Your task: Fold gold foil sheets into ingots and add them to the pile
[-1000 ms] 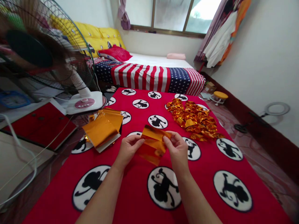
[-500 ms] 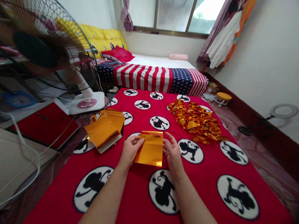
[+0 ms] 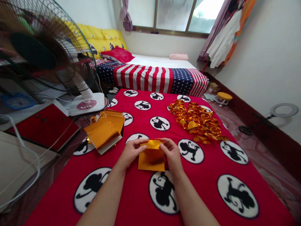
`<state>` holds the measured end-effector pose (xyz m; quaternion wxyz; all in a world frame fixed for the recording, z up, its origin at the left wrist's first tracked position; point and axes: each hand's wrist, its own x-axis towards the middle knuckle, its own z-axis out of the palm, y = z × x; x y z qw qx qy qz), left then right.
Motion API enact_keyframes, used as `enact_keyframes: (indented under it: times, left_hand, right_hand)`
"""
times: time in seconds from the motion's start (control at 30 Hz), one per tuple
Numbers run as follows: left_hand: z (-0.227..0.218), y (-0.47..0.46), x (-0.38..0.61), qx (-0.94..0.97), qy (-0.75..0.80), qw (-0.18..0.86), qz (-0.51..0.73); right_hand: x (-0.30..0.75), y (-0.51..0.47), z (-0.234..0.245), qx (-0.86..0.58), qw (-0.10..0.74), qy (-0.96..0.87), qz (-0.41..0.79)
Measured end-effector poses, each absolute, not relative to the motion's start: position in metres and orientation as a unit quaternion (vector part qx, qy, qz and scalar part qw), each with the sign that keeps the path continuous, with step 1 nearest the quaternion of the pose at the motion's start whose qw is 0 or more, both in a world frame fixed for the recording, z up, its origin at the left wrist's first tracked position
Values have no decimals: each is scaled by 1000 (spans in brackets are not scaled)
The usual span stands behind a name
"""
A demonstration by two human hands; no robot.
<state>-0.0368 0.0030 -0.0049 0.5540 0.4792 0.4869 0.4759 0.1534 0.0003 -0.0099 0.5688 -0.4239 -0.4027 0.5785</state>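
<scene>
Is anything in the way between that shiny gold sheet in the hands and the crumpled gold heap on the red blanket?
Only the right hand, holding the gold foil sheet; past it lies the red monkey-print blanket, then the crumpled gold foil heap.

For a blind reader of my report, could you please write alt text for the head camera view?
The left hand and right hand hold a square, shiny gold foil sheet over a red blanket with white monkey circles. A stack of gold foil sheets lies to the left, and a heap of crinkled gold foil strips lies to the right.
</scene>
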Motion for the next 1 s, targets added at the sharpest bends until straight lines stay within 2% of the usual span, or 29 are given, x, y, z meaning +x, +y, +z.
enact_keyframes:
  times: [0.23, 0.5, 1.0]
  left_hand:
    - [-10, 4, -35, 465, 460, 578, 487]
    - [-3, 1, -30, 446, 481, 563, 504]
    - [-2, 3, -26, 525, 500, 460, 513]
  right_hand:
    - [158, 0, -14, -414, 519, -416, 621]
    - [155, 1, -18, -443, 536, -465, 548]
    - [152, 0, -15, -452, 544, -483, 517]
